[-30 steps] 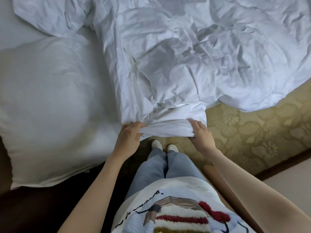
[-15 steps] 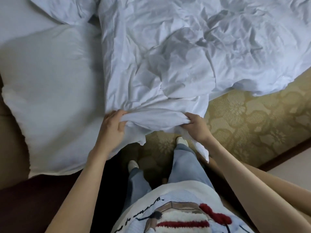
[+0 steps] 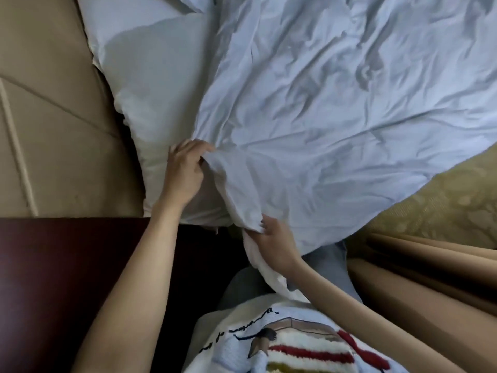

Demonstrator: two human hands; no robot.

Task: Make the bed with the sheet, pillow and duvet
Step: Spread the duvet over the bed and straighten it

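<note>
A crumpled white duvet (image 3: 336, 109) covers most of the bed, its near edge hanging over the bedside. My left hand (image 3: 185, 170) grips the duvet's edge where it meets the white pillow (image 3: 156, 84). My right hand (image 3: 274, 243) pinches the duvet's near corner lower down, with loose fabric trailing below my wrist. The pillow lies at the left, against the headboard, partly under the duvet. The sheet is hidden beneath the duvet.
A beige padded headboard (image 3: 48, 117) fills the left side. A dark wooden surface (image 3: 67, 278) sits beside the bed at lower left. Patterned yellow-green carpet (image 3: 435, 200) and tan curtain folds (image 3: 430, 265) lie to the right.
Both hands have pulled the duvet's edge leftward over the pillow toward the headboard. The duvet now lies flatter and covers more of the pillow. My view has shifted left.
</note>
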